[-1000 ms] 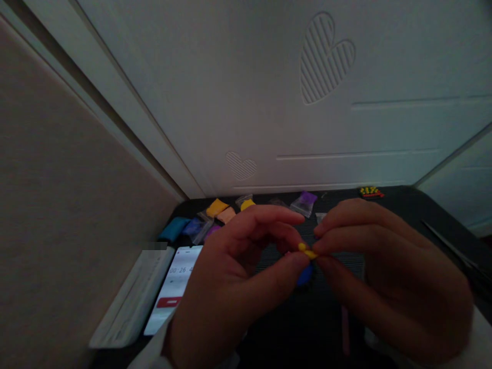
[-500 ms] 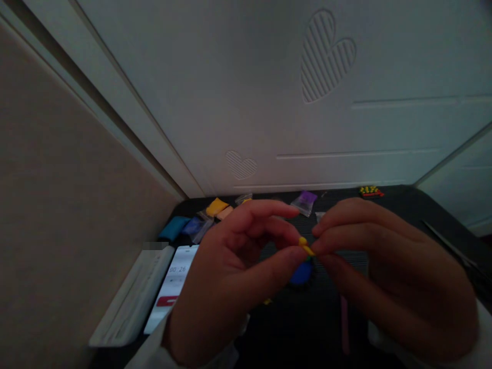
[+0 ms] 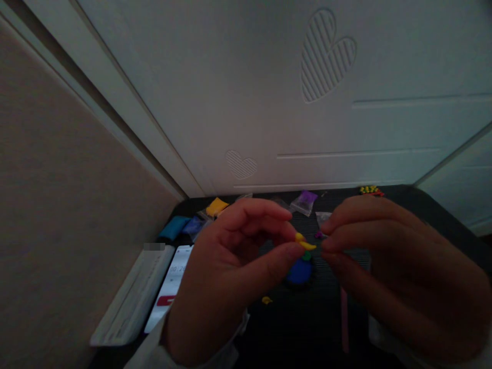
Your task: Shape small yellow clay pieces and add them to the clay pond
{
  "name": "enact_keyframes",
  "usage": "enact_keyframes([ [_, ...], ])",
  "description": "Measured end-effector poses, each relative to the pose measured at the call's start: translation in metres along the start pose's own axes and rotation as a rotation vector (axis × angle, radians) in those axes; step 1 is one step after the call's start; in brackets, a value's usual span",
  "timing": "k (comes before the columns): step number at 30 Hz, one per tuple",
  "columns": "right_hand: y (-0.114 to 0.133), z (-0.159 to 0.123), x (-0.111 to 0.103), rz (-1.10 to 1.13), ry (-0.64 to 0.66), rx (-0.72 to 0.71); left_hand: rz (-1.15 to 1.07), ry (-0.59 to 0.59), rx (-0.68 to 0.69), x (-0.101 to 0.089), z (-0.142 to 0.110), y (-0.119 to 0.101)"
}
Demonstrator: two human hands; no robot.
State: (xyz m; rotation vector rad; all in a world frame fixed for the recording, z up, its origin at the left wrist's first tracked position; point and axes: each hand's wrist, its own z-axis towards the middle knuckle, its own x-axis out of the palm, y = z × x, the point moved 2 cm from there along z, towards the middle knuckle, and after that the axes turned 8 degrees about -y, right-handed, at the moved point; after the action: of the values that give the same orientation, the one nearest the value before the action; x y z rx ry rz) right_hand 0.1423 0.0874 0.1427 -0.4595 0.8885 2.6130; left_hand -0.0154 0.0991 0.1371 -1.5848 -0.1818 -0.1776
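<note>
Between the thumb and forefinger of my left hand (image 3: 238, 266) is a small piece of yellow modelling clay (image 3: 306, 244), with a rounded lump at one end and a thin pointed tip toward the right. My right hand (image 3: 400, 271) is just right of that tip, apart from it. Its thumb and forefinger are nearly pressed together, and nothing shows between them. Below the fingertips, a round blue clay piece (image 3: 300, 272) with a dark edge lies on the table, a bit of green clay (image 3: 306, 255) at its top. A small yellow scrap (image 3: 266, 300) lies nearer me.
A pink stick (image 3: 344, 323) lies by my right wrist. On the left are a phone (image 3: 165, 287) showing a timer and a long white case (image 3: 130, 302). Clay packets, including a purple one (image 3: 307, 198), line the back beside a yellow-dotted piece (image 3: 369, 190). A white panel (image 3: 269, 102) rises behind.
My right hand has let go of the yellow clay and moved slightly right. My left hand keeps hold of it and has shifted a little left; the pointed tip now shows.
</note>
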Motion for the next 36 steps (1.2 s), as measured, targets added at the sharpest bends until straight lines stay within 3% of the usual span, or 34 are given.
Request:
enact_keyframes([
  [9, 0.0013, 0.0013, 0.0037, -0.012, -0.021, 0.006, 0.014, 0.023, 0.031, 0.0009, -0.0014, -0.0009],
  [16, -0.0003, 0.0009, 0.0038, -0.01, 0.002, 0.008, 0.052, 0.12, 0.08, -0.0015, 0.0011, -0.0001],
  [36, -0.0015, -0.0014, 0.0033, 0.017, 0.026, 0.012, 0.08, 0.162, 0.088, -0.0017, 0.0015, 0.0006],
])
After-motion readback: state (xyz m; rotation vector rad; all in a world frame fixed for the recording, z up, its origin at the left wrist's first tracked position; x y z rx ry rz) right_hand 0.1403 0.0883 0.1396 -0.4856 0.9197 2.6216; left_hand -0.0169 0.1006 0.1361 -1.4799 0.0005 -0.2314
